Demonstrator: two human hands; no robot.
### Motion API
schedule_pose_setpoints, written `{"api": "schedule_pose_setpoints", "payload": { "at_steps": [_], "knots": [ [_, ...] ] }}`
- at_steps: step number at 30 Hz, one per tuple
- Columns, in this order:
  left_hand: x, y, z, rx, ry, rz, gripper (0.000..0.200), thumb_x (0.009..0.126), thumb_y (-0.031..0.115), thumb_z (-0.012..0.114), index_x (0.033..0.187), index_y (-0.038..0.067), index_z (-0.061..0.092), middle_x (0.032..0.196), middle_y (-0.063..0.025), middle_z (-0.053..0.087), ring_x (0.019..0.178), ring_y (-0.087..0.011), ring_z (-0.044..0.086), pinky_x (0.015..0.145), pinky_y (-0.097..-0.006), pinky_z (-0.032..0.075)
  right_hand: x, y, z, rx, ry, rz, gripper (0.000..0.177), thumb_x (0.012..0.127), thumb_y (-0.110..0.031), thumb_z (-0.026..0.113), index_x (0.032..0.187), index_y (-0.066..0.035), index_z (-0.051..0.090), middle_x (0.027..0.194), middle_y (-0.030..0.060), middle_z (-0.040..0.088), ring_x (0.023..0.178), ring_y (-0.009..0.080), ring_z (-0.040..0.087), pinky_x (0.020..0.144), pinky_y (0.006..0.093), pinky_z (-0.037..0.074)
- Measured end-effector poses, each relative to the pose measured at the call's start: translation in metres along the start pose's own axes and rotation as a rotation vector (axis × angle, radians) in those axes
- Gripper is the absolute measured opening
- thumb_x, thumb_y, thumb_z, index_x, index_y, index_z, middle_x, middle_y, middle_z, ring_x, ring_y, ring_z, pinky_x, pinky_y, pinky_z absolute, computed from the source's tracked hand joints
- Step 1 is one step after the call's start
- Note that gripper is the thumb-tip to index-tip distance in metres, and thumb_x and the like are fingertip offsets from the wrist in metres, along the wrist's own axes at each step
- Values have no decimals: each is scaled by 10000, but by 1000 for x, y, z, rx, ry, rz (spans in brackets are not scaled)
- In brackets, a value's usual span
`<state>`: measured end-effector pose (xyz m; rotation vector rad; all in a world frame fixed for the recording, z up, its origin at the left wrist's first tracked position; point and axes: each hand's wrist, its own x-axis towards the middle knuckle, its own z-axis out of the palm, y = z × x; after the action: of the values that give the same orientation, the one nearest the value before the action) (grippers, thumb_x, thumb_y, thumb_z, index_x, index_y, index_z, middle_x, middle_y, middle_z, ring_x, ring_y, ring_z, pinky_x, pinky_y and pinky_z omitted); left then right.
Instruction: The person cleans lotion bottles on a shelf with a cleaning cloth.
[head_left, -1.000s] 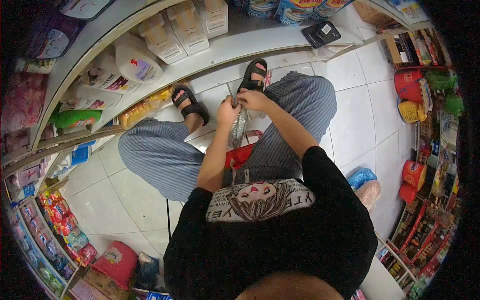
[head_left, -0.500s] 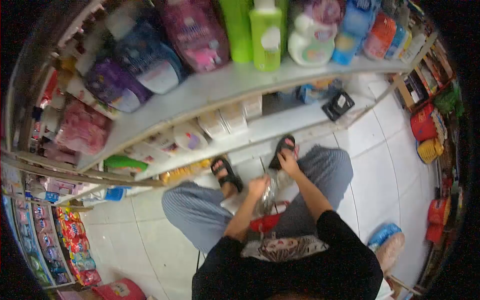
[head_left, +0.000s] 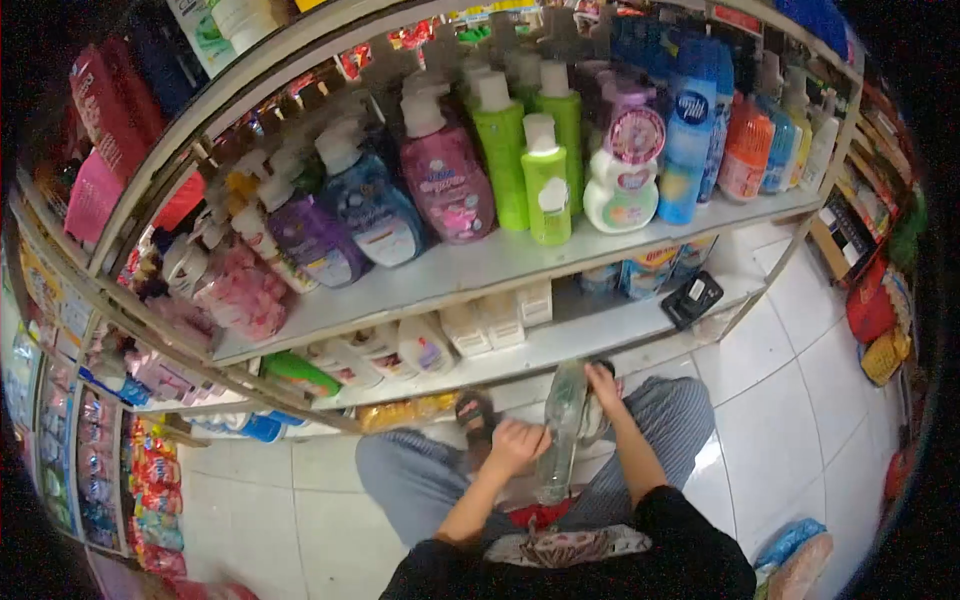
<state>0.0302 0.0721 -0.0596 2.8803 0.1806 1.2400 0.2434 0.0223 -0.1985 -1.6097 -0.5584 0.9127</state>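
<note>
A clear, transparent bottle [head_left: 563,445] stands out over my lap, tilted, between my two hands. My right hand [head_left: 604,387] is closed around its far end, on the right side. Against the bottle's left side rests my left hand [head_left: 519,446], its fingers curled into a fist; what they hold, if anything, is hidden. Beneath the bottle, between my legs, a bit of red material [head_left: 540,515] shows near my shirt hem. Just beyond my hands runs the low shelf [head_left: 590,325] of a rack.
Pump and squeeze bottles, such as a pink one [head_left: 447,190] and a green one [head_left: 546,195], line the upper shelf [head_left: 400,292]. A black object [head_left: 692,299] lies on the low shelf's right end. Packets [head_left: 157,480] hang at left; a blue bag [head_left: 790,545] sits at right.
My view has tilted up, bringing more of the shelves in. The clear bottle is now raised lengthwise between my hands, and my right hand has come to its far end.
</note>
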Motion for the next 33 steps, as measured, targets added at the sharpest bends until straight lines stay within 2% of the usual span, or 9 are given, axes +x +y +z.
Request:
{"api": "schedule_pose_setpoints", "payload": {
  "at_steps": [2,3,7,10,13,18,25,30,33],
  "knots": [
    [27,11,-19,-182,164,124,151,587,81,553,502,89,428,470,-25,444,427,-133,449,423,-250,354,5,17,-5,10,-14,78,520,748,-487,392,937,-11,485,876,53,500,862,133,430,773,241,290],
    [43,16,-31,-126,189,211,167,582,87,551,489,99,413,465,-17,436,422,-132,438,415,-254,340,-33,-33,6,-74,90,-69,421,770,-416,426,832,-3,481,739,25,417,642,108,370,600,241,325],
    [94,29,-79,-20,127,319,189,507,146,558,449,131,379,447,0,388,407,-148,391,387,-288,276,-56,29,14,-10,-387,210,461,814,-413,305,980,-12,460,913,92,518,846,152,480,713,255,383],
    [125,35,-109,99,90,100,155,470,194,565,465,101,441,462,-79,429,425,-232,430,399,-339,302,-99,21,22,99,-328,279,459,814,-412,307,979,-13,462,909,91,519,839,152,482,712,253,384],
    [161,23,-120,82,407,-73,162,611,116,535,491,53,445,448,-90,417,393,-206,405,390,-296,309,-215,62,-63,187,-261,316,457,813,-411,309,977,-14,464,905,89,520,833,151,484,711,252,385],
    [180,20,-146,115,533,-179,168,647,149,547,551,26,488,448,-101,444,375,-202,423,401,-277,345,-224,10,-49,335,-162,210,453,812,-410,313,975,-17,467,898,86,522,822,150,488,709,249,387],
    [174,38,-208,67,389,-167,174,649,148,520,532,39,450,436,-98,436,379,-235,446,376,-307,342,-241,-55,-61,470,-132,86,448,811,-408,318,971,-19,472,889,83,525,806,149,494,707,246,390],
    [147,53,-226,-62,289,-452,170,636,100,507,555,-39,454,430,-87,373,398,-78,319,381,-229,283,-206,-124,-16,579,-127,56,445,810,-407,321,969,-21,475,882,80,527,795,148,497,705,243,392],
    [117,50,-216,-114,171,-622,188,630,117,490,527,-35,455,434,-122,402,396,-184,383,392,-278,315,-254,-114,-33,660,-114,76,442,810,-406,323,967,-23,477,878,78,528,788,147,500,704,242,393]
  ]
}}
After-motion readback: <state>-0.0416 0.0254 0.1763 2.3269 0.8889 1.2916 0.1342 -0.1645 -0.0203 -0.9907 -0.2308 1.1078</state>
